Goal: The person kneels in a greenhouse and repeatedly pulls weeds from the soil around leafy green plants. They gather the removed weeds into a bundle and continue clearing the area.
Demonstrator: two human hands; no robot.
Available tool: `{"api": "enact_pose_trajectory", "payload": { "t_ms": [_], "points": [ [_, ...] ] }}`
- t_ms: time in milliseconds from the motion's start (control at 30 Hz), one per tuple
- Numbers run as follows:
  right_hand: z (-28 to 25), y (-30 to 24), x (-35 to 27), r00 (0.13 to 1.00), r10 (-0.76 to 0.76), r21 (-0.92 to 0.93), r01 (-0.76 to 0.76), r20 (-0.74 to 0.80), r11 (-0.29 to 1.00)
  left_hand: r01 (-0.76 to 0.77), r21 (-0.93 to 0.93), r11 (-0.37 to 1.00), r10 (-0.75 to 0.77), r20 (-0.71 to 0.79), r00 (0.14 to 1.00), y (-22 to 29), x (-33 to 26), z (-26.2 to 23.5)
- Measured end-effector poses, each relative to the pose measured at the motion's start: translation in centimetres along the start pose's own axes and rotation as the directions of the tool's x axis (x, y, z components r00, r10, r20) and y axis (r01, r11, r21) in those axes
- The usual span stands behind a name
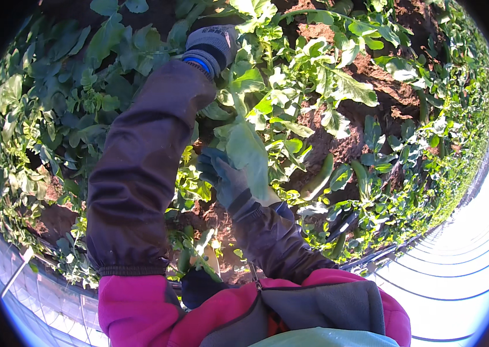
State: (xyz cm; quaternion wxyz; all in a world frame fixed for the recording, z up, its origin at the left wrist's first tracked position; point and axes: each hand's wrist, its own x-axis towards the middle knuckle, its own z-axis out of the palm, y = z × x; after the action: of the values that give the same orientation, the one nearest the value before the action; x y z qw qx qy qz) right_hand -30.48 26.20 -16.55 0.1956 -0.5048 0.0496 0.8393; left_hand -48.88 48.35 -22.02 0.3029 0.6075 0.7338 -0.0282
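Observation:
My left hand (pixel 212 46), in a grey glove with a blue cuff, reaches far out into the leafy green plants (pixel 82 98); its fingers are buried among the leaves. My right hand (pixel 224 180), in a dark blue-grey glove, is closer to me and grips the base of a large pale green leaf (pixel 248 151) that stands up from a plant. Both arms wear dark purple-brown oversleeves over a pink jacket (pixel 134 309). Whether the left hand holds anything stays hidden.
Rows of leafy plants grow in reddish-brown soil (pixel 348 144). A few long green leaves or pods (pixel 319 179) lie on the soil to the right. A black hose (pixel 343 225) runs along the bed edge. Translucent greenhouse film with arched ribs (pixel 458 260) curves around the lower rim.

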Motion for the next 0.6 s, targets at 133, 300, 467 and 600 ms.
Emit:
{"api": "enact_pose_trajectory", "payload": {
  "t_ms": [133,300,467,600],
  "points": [
    [0.5,-0.5,-0.9,1.0,-0.001,-0.07,0.002,0.008,0.998,0.12,-0.104,0.987,-0.126,-0.061,0.99,1.1,-1.8,-0.6],
    [1.1,-0.4,-1.3,0.999,0.001,-0.001,-0.001,-0.036,1.0,-0.024,-0.313,0.95,0.035,0.031,0.999,-0.8,0.2,-1.8],
    [0.2,0.2,-1.1,1.0,-0.029,0.082,0.029,0.003,0.996,0.086,-0.251,0.964,-0.006,0.3,0.954,-2.0,4.4,-0.6],
    [-0.6,0.2,-0.6,0.999,0.034,0.192,-0.039,0.029,0.981,0.087,-0.201,0.976,-0.023,0.301,0.953,-2.3,5.8,1.1]
  ]
}}
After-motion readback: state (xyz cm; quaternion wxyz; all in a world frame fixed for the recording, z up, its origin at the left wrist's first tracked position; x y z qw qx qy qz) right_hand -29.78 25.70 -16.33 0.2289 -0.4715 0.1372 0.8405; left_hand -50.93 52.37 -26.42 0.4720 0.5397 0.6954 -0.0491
